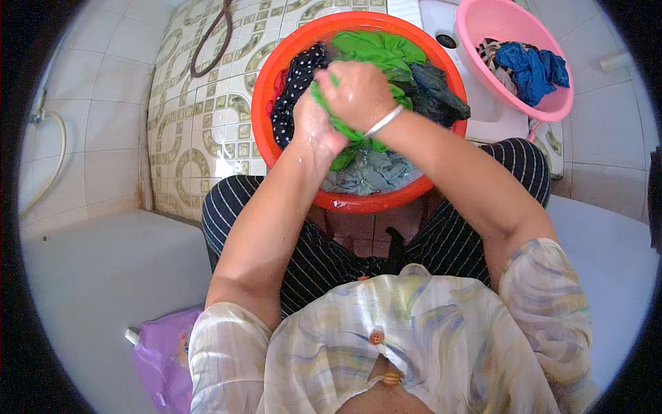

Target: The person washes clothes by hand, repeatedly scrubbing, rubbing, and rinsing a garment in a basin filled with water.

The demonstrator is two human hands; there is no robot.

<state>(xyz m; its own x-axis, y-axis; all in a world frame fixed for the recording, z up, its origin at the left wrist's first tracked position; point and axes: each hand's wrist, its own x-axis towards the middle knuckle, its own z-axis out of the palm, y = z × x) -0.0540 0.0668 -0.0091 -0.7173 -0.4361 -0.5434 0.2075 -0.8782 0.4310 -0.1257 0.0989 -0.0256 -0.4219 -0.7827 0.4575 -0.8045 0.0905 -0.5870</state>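
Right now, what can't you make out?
All in the head view:
Left hand: fingers mostly hidden by the right hand.
Tub: bottom covered by clothes.
Purple bag: cut off by lower edge, partly hidden by a sleeve.
Brown loop: cut off by upper edge.

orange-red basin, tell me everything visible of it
The round orange-red basin looks like glossy plastic, with a broad rim. It sits open side up at the view's upper middle; its underside is hidden. It holds white-dotted black cloth, bright green cloth and wet grey cloth; dark grey cloth laps over its right rim.
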